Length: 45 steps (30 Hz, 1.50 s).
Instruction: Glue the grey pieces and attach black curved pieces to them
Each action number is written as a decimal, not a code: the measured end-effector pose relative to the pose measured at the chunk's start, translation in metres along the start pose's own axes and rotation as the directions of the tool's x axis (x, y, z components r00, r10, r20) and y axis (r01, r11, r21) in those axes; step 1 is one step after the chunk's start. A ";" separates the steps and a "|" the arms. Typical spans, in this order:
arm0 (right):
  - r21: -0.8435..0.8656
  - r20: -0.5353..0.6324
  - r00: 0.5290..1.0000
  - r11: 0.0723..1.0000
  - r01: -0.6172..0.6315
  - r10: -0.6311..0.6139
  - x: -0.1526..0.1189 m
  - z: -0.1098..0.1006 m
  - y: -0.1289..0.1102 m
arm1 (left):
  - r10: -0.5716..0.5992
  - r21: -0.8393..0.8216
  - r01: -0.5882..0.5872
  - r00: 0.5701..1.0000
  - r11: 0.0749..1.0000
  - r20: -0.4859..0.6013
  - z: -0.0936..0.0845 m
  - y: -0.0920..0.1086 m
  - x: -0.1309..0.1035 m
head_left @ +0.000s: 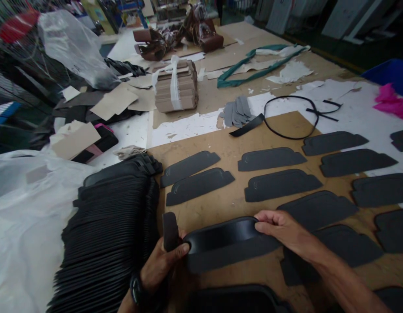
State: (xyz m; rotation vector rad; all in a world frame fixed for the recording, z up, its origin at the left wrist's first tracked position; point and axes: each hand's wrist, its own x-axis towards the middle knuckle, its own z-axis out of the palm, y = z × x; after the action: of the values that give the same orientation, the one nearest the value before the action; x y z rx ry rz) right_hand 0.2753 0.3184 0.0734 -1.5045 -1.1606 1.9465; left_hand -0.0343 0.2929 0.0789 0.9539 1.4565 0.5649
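Head view: both hands, left hand (162, 261) and right hand (283, 232), pinch a glossy black strip (221, 237) onto a grey felt piece (227, 256) beside the black stack (110, 234); next, likely pressing its edges flush.

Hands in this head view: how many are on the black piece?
2. The left hand pinches the black piece at its left end, beside the stack; the right hand grips its right end. None seems hidden.

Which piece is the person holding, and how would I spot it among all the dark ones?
Start at the tall black stack on the left. Just right of it, both hands hold the glossy piece, left hand and right hand at its ends. Its neighbours lie flat and matt grey.
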 end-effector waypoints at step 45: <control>-0.947 0.315 0.605 -0.202 0.249 -0.731 0.007 0.031 0.079 | 0.550 0.955 -0.137 0.834 0.263 -0.032 0.070 -0.093 -0.026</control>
State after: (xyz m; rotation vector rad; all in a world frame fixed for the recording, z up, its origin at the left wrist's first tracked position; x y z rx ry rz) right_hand 0.2562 0.2683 0.0076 -1.2325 -2.6052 -0.1049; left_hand 0.0107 0.2081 0.0082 2.2869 1.9443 0.1320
